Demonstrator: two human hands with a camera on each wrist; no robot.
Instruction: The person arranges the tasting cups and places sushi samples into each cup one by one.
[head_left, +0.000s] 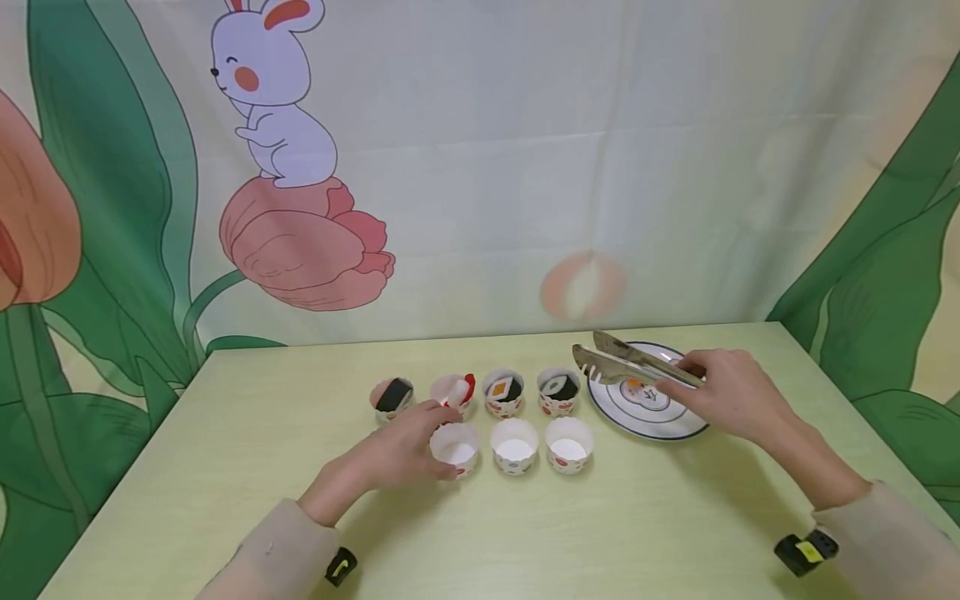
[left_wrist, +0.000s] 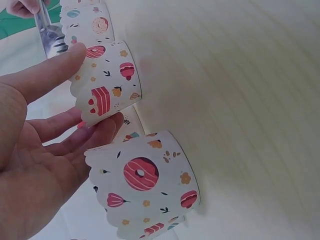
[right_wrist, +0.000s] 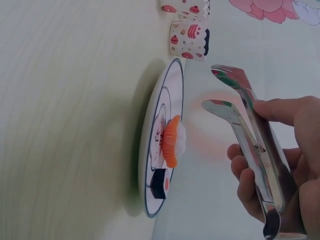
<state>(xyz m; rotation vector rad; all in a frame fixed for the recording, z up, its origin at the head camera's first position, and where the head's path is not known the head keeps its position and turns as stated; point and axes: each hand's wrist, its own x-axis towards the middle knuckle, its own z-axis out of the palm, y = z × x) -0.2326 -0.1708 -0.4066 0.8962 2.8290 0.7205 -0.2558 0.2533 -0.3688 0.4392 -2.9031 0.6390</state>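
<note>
My left hand (head_left: 401, 446) grips the leftmost front paper cup (head_left: 459, 457), thumb at its near side and fingers behind. In the left wrist view this cup (left_wrist: 112, 85) stands upright, printed with cakes and donuts. My right hand (head_left: 731, 392) holds metal tongs (head_left: 637, 364) above a blue-rimmed white plate (head_left: 652, 425). The tongs' arms are spread, with nothing between their tips. On the plate, the right wrist view shows a salmon nigiri (right_wrist: 171, 142) and a small sushi roll (right_wrist: 160, 183) wrapped in black; in the head view, tongs and hand partly cover them.
Two more front-row cups, a middle one (head_left: 514, 450) and a right one (head_left: 568, 448), hold nothing. Behind stand several cups with sushi: a black-banded piece (head_left: 393, 394), a red-and-white piece (head_left: 459, 390) and two rolls (head_left: 504, 389). A printed curtain (head_left: 480, 167) hangs behind the table (head_left: 247, 433).
</note>
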